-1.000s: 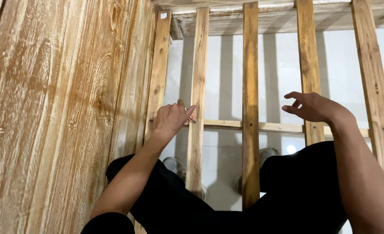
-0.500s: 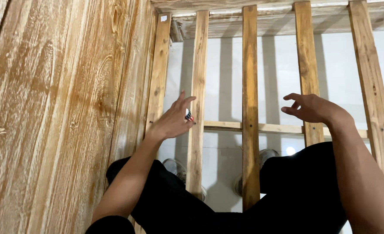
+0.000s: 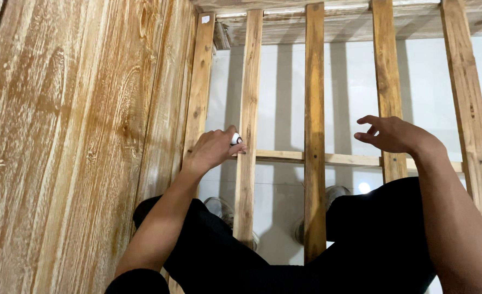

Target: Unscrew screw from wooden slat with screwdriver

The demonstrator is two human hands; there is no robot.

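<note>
My left hand point(image 3: 214, 148) is closed around a small white object point(image 3: 236, 139), pressing it against a vertical wooden slat point(image 3: 247, 109) just above the horizontal crosspiece point(image 3: 284, 156). Only the object's tip shows past my fingers. My right hand point(image 3: 391, 134) hovers in front of another upright slat point(image 3: 385, 71), fingers curled and apart, holding nothing. Both forearms reach up from the bottom of the view.
A wide panel of rough grained wooden planks point(image 3: 83, 136) fills the left. Several upright slats point(image 3: 315, 120) form an open frame over a white wall point(image 3: 350, 92). My legs in black trousers point(image 3: 361, 239) and shoes point(image 3: 222, 209) show below.
My left hand moved slightly right and closed its fingers around the small white object at the slat. My right hand stayed nearly still.
</note>
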